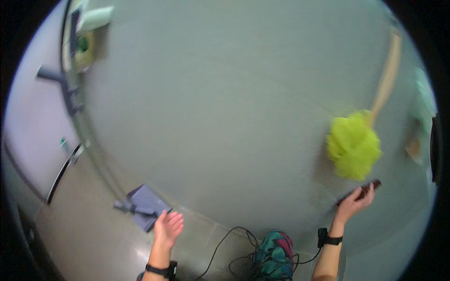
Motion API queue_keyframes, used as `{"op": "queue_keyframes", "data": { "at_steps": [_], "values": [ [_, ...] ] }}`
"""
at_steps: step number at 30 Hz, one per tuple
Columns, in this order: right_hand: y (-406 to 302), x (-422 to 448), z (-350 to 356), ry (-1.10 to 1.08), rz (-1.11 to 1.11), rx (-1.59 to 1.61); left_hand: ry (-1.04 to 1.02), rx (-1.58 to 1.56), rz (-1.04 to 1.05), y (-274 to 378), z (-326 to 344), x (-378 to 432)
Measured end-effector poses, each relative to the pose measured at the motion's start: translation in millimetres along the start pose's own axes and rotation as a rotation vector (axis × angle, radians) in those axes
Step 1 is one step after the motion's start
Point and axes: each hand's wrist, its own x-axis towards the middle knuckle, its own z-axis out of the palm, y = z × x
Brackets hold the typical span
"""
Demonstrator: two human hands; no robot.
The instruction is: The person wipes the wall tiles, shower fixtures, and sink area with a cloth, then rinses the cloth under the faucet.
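Observation:
My left hand [168, 228] is raised with its palm turned up and nothing in it. Just beyond its fingers lies a purple-grey dustpan [149, 201] on the floor, with a small dark comb-like edge. A long pole [93, 154] runs from it towards the upper left. My right hand [353, 203] grips a slim dark reddish-brown object [365, 189], too blurred to name. Above that hand, apart from it, is a lime-green mesh bath pouf [354, 145] on a pale wooden handle [387, 75].
A broad grey wall-like surface [211, 105] fills the middle. Black cables [225, 242] loop over the tiled floor beside teal and pink patterned cloth [276, 254]. At upper left are a white roll [95, 18] and a yellowish package [84, 51]. Translucent plastic [423, 102] shows at right.

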Motion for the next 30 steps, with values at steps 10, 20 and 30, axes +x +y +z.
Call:
{"op": "queue_keyframes", "data": {
  "at_steps": [10, 20, 30],
  "values": [
    [-126.6, -92.2, 37.4, -0.219, -0.567, 0.074, 0.061, 0.004, 0.002, 2.0, 11.8, -18.1],
    [-185.9, -221.7, 81.9, -0.862, -1.11, 0.506, 0.071, -0.024, 0.008, -4.5, 21.6, -26.5],
    [-201.7, -291.0, 89.4, -1.314, -1.427, 0.718, 0.034, -0.124, 0.058, -0.9, 51.8, -81.6]
  ]
}}
